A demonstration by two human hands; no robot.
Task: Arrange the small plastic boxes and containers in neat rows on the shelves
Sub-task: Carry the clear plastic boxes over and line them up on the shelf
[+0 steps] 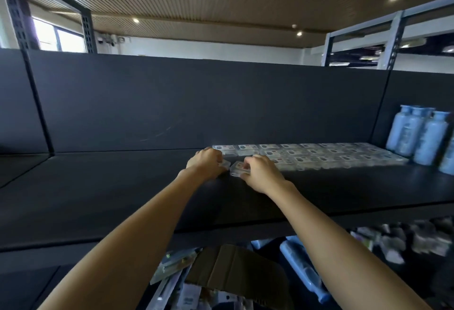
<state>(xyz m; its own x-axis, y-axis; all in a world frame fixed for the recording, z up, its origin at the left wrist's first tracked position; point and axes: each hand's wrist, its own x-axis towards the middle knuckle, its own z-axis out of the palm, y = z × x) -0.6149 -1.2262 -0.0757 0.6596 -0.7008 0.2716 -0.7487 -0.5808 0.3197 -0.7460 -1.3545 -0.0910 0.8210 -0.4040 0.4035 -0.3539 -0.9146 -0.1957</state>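
The right hand [261, 174] pinches a clear box [238, 169] just above the shelf [122, 186], and the left hand [207, 162] grips another box [225, 163] beside it. Right of both, rows of boxes [319, 156] run to blue bottles [420, 135]

Both your bare arms reach forward and up from the bottom of the view, drawing closer together toward the hands. Your left hand [206, 162] sits knuckles up, fingers curled down and pinching a small clear box [225, 163] at its right edge. Your right hand [260, 174] lies just beside it (a narrow gap between the two), wrist slightly bent, fingers and thumb curled round a second small clear box [239, 169]. The hands themselves do not touch.
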